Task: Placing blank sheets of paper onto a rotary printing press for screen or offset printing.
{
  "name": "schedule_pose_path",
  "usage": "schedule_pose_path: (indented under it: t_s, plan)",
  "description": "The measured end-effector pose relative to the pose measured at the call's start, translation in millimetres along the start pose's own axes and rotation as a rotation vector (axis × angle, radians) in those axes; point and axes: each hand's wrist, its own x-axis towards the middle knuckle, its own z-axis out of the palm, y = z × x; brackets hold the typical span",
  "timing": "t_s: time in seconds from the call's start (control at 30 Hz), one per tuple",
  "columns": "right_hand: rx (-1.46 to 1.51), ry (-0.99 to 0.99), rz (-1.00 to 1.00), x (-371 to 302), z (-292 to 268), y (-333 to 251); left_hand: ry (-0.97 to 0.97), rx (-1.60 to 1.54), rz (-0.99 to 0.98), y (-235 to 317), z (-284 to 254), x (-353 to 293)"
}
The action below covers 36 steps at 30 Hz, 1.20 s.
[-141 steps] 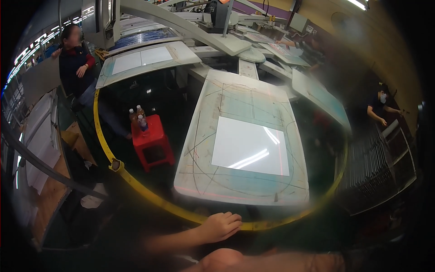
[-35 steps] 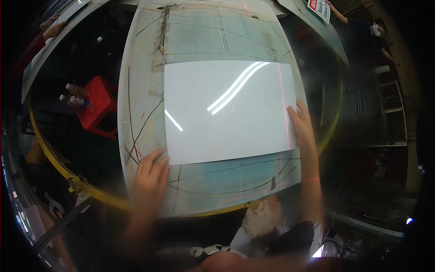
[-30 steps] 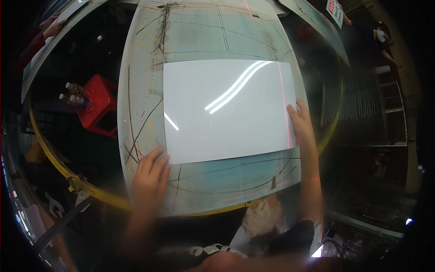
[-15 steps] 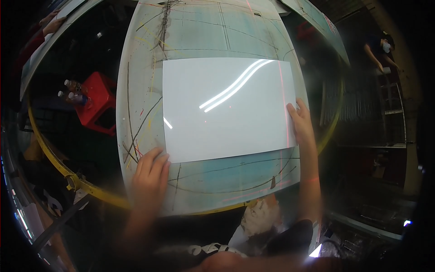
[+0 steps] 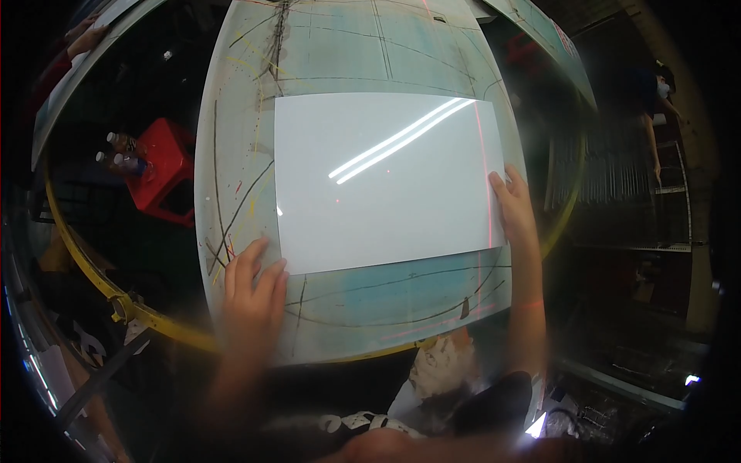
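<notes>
A glossy white rectangular sheet lies on a worn, pale green board marked with dark, yellow and red lines. A red laser line runs down the sheet near its right edge, and two small red dots show on its face. My right hand grips the right edge, thumb on top and the other fingers at the rim. At the near left corner, my left hand rests with fingers apart, one fingertip at the corner and another on the board. Ceiling lights reflect as two bright strips.
On the left, a red stool carries several bottles. A yellow curved rail rings the board. Another person's hand is at a neighbouring board, far left. Another person stands by a rack at the right.
My left fingers have spread, the index moving off the sheet onto the board. The reflected strips have straightened from a curve. My right hand keeps its place; the person at the right has shifted.
</notes>
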Motion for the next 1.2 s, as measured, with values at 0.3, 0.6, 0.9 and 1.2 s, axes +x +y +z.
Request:
schedule_pose_path:
  t_s: [0.3,0.6,0.9,1.2]
  plan:
    - [-0.008,0.001,-0.023,-3.1,6.2,-2.3,-0.009,0.006,-0.009,-0.6,2.3,0.8]
    - [-0.025,-0.013,-0.011,-4.3,8.1,-5.2,-0.026,-0.008,-0.033,0.6,0.3,1.3]
    - [-0.039,-0.006,-0.028,-4.4,10.5,-6.8,-0.027,-0.021,-0.031,-1.2,2.4,2.9]
    - [-0.043,-0.007,-0.031,-6.2,9.3,-4.8,-0.035,-0.015,-0.030,-1.6,1.0,1.1]
